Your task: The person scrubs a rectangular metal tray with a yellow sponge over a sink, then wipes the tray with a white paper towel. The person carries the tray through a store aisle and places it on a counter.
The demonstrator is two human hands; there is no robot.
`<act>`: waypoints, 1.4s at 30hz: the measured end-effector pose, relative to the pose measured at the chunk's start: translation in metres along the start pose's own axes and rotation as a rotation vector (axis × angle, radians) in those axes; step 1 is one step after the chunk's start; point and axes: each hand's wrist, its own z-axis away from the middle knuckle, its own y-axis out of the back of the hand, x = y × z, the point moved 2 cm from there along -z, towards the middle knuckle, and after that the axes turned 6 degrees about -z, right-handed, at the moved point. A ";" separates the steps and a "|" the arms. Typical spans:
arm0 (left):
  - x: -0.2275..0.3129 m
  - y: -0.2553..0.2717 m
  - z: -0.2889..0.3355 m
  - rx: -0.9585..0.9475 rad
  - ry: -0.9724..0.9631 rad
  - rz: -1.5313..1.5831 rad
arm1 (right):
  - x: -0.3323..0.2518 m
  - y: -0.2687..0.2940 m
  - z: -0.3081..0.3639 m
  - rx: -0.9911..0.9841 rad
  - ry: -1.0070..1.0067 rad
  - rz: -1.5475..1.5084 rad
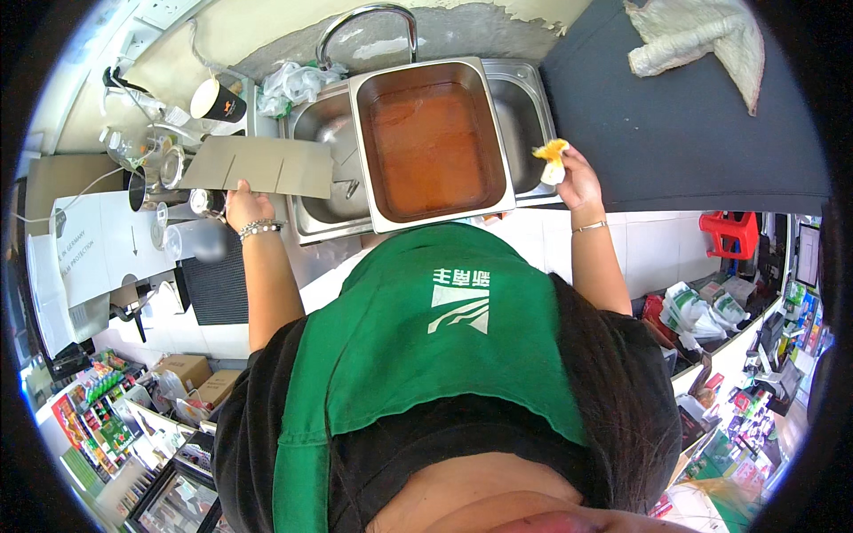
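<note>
My left hand (pixel 245 204) is closed on the near edge of a flat grey-beige panel (pixel 258 164) with thin slots, which reaches over the left sink basin. Between the fingers of my right hand (pixel 581 185) is a crumpled white wipe (pixel 553 163) stained orange-yellow; whether it is paper or cloth I cannot tell. That hand is raised just right of the right basin. A deep rectangular steel pan (pixel 442 213) rests across the double sink (pixel 311 222), in front of me. Reddish-brown liquid (pixel 431 147) covers its bottom.
A curved chrome faucet (pixel 369 9) rises behind the pan. Plastic bags (pixel 293 84) lie at the back left, near a black paper cup (pixel 216 102) and several clear containers. On the dark counter (pixel 657 151) to the right lies a whitish cloth (pixel 706 49). A red stool (pixel 730 234) stands below.
</note>
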 end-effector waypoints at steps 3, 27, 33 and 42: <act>-0.017 0.015 -0.011 -0.028 -0.002 -0.195 | 0.014 0.038 0.003 0.116 -0.023 0.077; -0.305 -0.025 -0.144 -0.305 0.779 -0.824 | 0.022 0.096 0.147 0.530 0.203 0.017; -0.285 -0.033 -0.127 -0.311 0.758 -0.936 | 0.044 0.121 0.172 0.627 0.221 -0.030; -0.244 0.004 -0.120 -0.599 0.683 -0.970 | 0.066 0.099 0.103 0.484 0.163 -0.075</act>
